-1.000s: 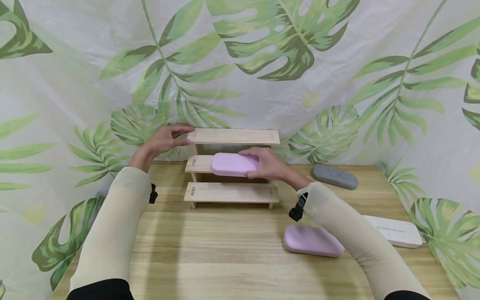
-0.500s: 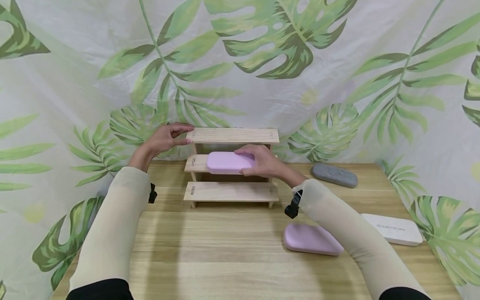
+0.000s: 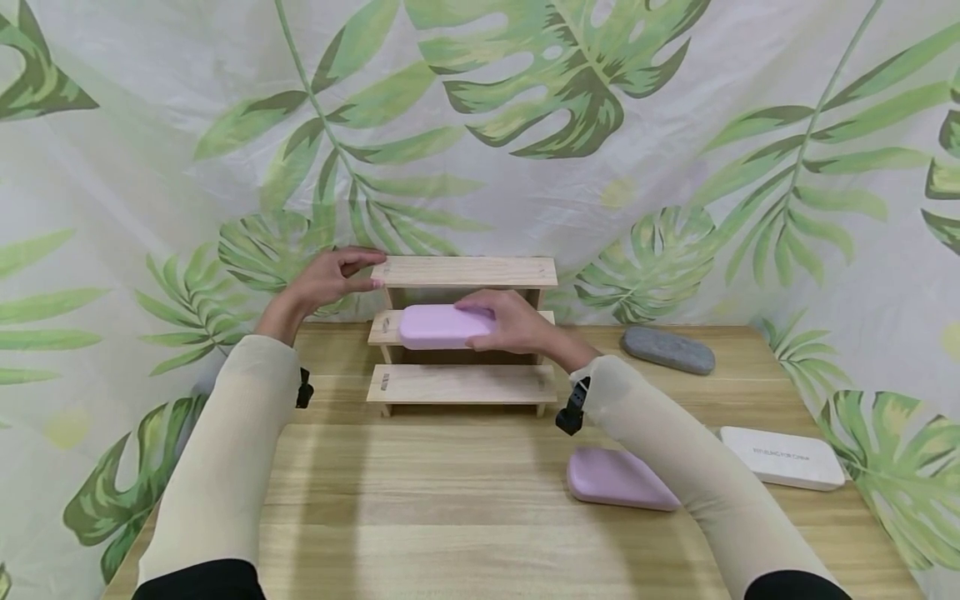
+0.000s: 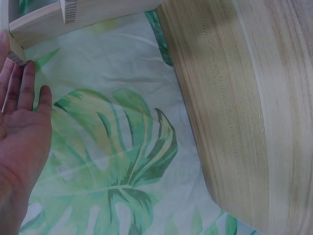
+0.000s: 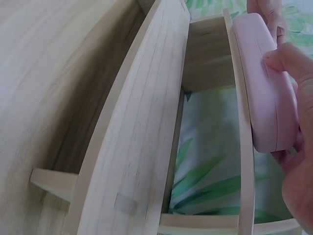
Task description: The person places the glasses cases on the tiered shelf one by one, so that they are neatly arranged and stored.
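A three-tier wooden display rack [image 3: 461, 385] stands against the cloth backdrop. My right hand [image 3: 517, 323] grips the right end of a lilac glasses case [image 3: 438, 327] between thumb and fingers. The case lies lengthwise along the middle tier, towards its left side. In the right wrist view the same case [image 5: 266, 83] shows its lid seam, with the thumb on its near face. My left hand [image 3: 330, 279] touches the left end of the top tier. Seen from the left wrist, that hand's fingers [image 4: 27, 88] are straight, their tips at the board's end.
On the table [image 3: 435, 500], a second lilac glasses case [image 3: 618, 479] lies front right, partly behind the right sleeve. A white case [image 3: 783, 457] with printed lettering lies near the right edge. Behind it is a grey case [image 3: 667, 350]. The leaf-print cloth [image 3: 525, 192] rises behind the rack.
My right hand has slid the lilac glasses case leftward along the middle tier. The left hand has stayed at the top tier's end.
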`<state>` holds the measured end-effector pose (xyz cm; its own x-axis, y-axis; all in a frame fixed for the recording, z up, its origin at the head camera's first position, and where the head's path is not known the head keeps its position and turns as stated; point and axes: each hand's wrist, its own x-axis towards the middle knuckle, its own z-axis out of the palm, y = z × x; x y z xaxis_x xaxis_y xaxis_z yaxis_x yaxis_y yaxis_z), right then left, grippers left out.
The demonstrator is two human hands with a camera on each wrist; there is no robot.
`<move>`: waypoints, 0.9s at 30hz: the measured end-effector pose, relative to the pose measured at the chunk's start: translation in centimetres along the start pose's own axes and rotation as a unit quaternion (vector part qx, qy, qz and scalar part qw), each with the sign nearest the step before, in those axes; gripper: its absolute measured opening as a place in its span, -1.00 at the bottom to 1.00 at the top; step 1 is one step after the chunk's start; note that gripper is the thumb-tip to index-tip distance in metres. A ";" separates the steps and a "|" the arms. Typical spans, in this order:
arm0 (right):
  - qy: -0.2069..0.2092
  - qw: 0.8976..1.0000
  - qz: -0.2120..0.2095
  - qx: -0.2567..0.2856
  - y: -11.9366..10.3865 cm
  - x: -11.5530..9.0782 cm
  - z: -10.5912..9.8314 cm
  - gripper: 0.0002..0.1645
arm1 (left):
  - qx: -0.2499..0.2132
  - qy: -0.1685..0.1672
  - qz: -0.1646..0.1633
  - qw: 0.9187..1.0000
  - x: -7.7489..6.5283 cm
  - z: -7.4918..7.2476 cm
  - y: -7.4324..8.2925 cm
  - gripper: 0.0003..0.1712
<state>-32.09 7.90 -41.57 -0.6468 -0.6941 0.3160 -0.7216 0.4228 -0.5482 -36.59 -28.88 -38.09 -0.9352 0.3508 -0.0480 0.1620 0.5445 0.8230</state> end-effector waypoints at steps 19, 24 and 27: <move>0.004 1.000 -0.021 -0.004 -0.9 2.2 1.8 -0.22 | 0.018 0.000 -0.003 1.000 0.1 -0.1 0.2 -0.32; 0.010 1.000 -0.020 0.000 -1.0 2.5 2.2 -0.23 | 0.027 0.004 0.001 1.000 -0.1 0.0 0.4 -0.31; 0.014 1.000 -0.014 0.003 -1.1 2.7 2.4 -0.23 | 0.032 0.006 0.001 0.999 -0.1 0.0 0.5 -0.30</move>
<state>-32.44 4.18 -41.92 -0.6329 -0.6892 0.3527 -0.7382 0.3999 -0.5432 -36.37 -28.62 -37.71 -0.9387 0.3427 -0.0383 0.1840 0.5917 0.7849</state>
